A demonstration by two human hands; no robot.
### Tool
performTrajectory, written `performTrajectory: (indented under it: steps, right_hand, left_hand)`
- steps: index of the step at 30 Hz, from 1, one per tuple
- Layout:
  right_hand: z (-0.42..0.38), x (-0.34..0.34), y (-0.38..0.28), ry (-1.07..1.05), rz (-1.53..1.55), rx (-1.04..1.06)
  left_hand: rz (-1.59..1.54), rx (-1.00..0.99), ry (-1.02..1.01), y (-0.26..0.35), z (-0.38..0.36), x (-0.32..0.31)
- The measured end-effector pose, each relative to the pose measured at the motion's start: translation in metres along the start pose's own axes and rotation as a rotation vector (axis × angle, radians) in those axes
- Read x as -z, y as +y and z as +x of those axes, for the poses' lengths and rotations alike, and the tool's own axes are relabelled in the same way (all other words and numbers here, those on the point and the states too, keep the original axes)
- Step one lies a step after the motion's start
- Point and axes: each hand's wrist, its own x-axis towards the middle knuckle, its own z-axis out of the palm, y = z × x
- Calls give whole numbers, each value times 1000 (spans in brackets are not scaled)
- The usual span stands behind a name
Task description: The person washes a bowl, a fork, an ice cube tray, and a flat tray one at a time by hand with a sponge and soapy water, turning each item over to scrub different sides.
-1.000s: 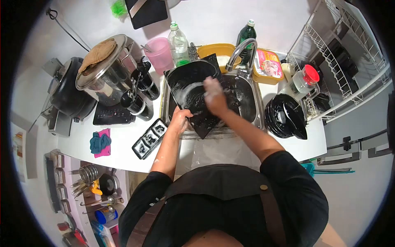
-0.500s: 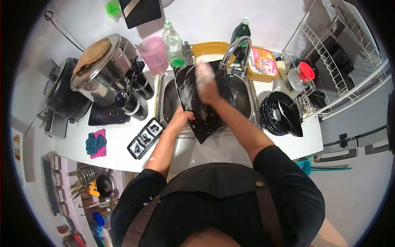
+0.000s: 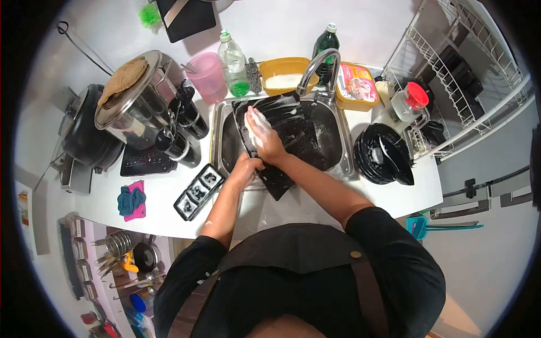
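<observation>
A flat black rectangular board, streaked with white suds, is tilted over the steel sink. My left hand is closed on its near left edge. My right hand, coated in foam, presses against the board's left side with fingers curled. Whatever sits under those fingers is hidden by lather. Above the basin arches the chrome faucet. Left of the sink lies a black three-compartment tray with suds in it.
Stacked soapy black dishes stand right of the sink, near a red-lidded jar and a wire rack. Behind are a yellow tub, a soap bottle and a pink pitcher. A large pot stands left.
My right hand has moved left and toward me across the board, from its upper middle to its left side. The board has shifted slightly; my left hand keeps its grip.
</observation>
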Motion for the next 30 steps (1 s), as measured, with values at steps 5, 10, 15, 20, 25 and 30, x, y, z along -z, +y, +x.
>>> performTrajectory:
  steps: [5,10,15,20,25,30]
  right_hand:
    - [-26,10,110,113,-491,-283]
    - [4,-4,26,-108,-52,142]
    - [6,-7,57,10,-274,-68]
    - [12,-2,48,-24,-143,35]
    - [-7,-18,33,-19,-85,71]
    - [-22,20,85,19,-418,-215]
  left_hand:
    - [-56,-14,-32,12,-19,-14]
    - [-48,35,-5,24,-16,-17]
    - [2,38,-59,9,-6,0]
    - [0,57,-24,29,-24,-17]
    - [10,8,35,15,-13,-10]
    - [-68,-128,-82,32,-33,-10]
